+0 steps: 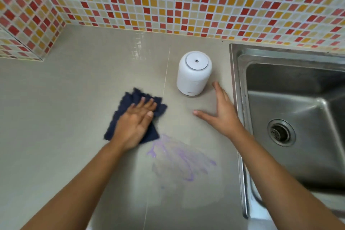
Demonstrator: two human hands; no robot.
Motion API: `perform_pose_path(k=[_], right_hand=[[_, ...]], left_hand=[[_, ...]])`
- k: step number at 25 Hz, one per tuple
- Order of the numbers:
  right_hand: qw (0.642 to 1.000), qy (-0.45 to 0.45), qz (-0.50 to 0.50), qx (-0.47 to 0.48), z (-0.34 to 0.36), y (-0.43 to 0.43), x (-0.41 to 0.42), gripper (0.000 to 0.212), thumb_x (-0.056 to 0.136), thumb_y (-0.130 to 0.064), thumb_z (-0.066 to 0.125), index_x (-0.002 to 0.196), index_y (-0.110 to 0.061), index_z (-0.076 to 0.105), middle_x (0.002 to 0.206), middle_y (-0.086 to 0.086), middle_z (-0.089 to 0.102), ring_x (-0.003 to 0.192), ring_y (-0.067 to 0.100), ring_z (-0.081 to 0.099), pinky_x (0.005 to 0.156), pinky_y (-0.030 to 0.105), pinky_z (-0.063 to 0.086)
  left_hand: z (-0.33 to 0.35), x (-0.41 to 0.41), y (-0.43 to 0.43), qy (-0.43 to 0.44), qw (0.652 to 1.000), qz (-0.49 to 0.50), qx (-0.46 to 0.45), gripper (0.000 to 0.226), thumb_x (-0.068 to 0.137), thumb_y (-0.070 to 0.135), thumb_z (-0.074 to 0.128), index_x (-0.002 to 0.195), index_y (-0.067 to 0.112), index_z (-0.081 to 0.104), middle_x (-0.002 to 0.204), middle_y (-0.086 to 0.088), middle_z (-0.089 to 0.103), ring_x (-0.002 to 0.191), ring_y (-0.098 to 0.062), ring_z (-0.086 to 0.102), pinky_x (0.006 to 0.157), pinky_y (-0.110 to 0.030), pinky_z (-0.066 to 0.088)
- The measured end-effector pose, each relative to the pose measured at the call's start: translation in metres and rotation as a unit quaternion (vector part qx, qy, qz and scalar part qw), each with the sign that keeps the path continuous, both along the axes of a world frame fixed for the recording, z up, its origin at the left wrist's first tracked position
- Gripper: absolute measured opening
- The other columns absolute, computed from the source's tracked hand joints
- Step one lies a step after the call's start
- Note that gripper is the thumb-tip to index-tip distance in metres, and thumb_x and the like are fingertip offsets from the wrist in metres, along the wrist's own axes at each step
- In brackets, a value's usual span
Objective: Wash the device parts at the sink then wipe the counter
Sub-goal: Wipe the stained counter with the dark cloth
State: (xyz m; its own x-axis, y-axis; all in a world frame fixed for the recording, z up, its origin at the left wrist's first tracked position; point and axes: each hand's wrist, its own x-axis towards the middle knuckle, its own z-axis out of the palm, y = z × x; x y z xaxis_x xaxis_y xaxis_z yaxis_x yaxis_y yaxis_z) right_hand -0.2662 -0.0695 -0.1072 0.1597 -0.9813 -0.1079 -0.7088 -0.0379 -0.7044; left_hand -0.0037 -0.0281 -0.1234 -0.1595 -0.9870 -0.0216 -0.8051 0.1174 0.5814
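A dark blue cloth (pixel 128 101) lies flat on the grey counter (pixel 74 89), and my left hand (pixel 135 122) presses on it with straight fingers. Just below and right of the cloth a smeared purple stain (pixel 183 158) marks the counter. A white cylindrical device (pixel 194 73) with a round lid and a small hole on top stands upright behind the stain. My right hand (pixel 222 112) rests flat on the counter with fingers spread, just right of the device and apart from it.
A steel sink (pixel 291 110) with a drain (pixel 281 132) fills the right side, its rim close to my right hand. A red, orange and cream mosaic wall (pixel 168 0) runs along the back and left of the counter.
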Motion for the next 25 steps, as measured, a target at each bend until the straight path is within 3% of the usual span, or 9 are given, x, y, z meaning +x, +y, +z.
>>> perform_pose_path(k=[3,6,9,12,14,17,20,25], right_hand=[[0.996,0.083,-0.014,-0.026,-0.001,0.078,-0.028,0.084,0.086,-0.067,0.031,0.148,-0.013,0.016,0.157,0.002,0.014,0.143,0.009,0.008,0.114,0.022,0.007],[0.987,0.157,-0.022,0.001,-0.013,0.141,-0.055,0.083,0.084,-0.072,0.005,0.149,-0.020,0.006,0.157,-0.006,0.000,0.143,0.005,-0.003,0.116,0.033,0.005],[0.982,0.185,-0.033,0.022,-0.020,0.161,-0.057,0.077,0.081,-0.072,-0.006,0.144,-0.028,-0.009,0.154,-0.009,-0.014,0.141,0.002,-0.014,0.115,0.033,-0.002],[0.978,0.203,-0.040,0.013,-0.022,0.159,-0.056,0.077,0.080,-0.071,-0.010,0.143,-0.027,-0.012,0.154,-0.008,-0.015,0.141,0.005,-0.016,0.113,0.032,-0.006],[0.978,0.206,-0.037,0.013,-0.024,0.159,-0.057,0.078,0.082,-0.069,-0.009,0.145,-0.025,-0.009,0.155,-0.008,-0.012,0.142,0.006,-0.013,0.114,0.033,-0.005],[0.976,0.214,-0.035,0.007,-0.023,0.161,-0.057,0.078,0.084,-0.065,-0.006,0.148,-0.020,-0.002,0.156,-0.006,-0.008,0.143,0.008,-0.011,0.115,0.036,-0.003],[0.974,0.227,-0.028,0.008,-0.021,0.167,-0.052,0.078,0.085,-0.062,-0.003,0.148,-0.016,0.000,0.155,-0.005,-0.011,0.143,0.011,-0.008,0.115,0.037,0.001],[0.963,0.270,0.000,0.006,-0.020,0.179,-0.047,0.082,0.083,-0.064,-0.001,0.148,-0.014,-0.002,0.151,-0.005,-0.016,0.142,0.011,-0.011,0.114,0.034,-0.003]], left_hand=[[0.012,-0.031,0.071,0.071,0.990,-0.110,0.044,0.053,0.097,0.044,0.028,0.134,0.012,0.047,0.139,0.013,0.038,0.138,0.002,0.019,0.111,-0.007,0.004],[0.004,-0.009,0.149,-0.063,0.989,-0.130,0.006,0.055,0.099,0.045,0.017,0.138,0.014,0.039,0.143,0.008,0.042,0.140,-0.002,0.018,0.113,-0.022,0.010],[-0.003,0.008,0.131,-0.156,0.988,-0.021,0.005,0.062,0.096,0.050,0.006,0.144,0.021,0.032,0.150,0.009,0.031,0.143,0.000,0.001,0.114,-0.032,0.010],[-0.002,-0.026,0.065,-0.175,0.979,0.094,0.044,0.060,0.093,0.049,0.003,0.149,0.029,0.008,0.157,0.015,0.004,0.145,-0.008,-0.007,0.116,-0.043,0.001],[0.001,-0.053,0.059,-0.152,0.980,0.109,0.067,0.058,0.094,0.044,0.004,0.150,0.028,0.003,0.158,0.014,-0.003,0.145,-0.010,-0.010,0.116,-0.043,-0.002],[-0.004,-0.053,0.140,-0.173,0.981,0.075,0.044,0.062,0.091,0.050,-0.004,0.149,0.028,0.004,0.156,0.014,0.001,0.143,-0.006,-0.009,0.115,-0.036,-0.004],[-0.002,-0.005,0.206,-0.200,0.962,0.178,0.057,0.062,0.092,0.052,0.003,0.148,0.025,0.007,0.155,0.013,0.007,0.143,-0.005,-0.001,0.116,-0.042,0.005],[0.000,0.021,0.106,-0.152,0.910,0.370,0.106,0.055,0.099,0.037,0.013,0.150,0.017,0.006,0.160,0.001,0.003,0.146,-0.020,-0.003,0.118,-0.049,0.004]])
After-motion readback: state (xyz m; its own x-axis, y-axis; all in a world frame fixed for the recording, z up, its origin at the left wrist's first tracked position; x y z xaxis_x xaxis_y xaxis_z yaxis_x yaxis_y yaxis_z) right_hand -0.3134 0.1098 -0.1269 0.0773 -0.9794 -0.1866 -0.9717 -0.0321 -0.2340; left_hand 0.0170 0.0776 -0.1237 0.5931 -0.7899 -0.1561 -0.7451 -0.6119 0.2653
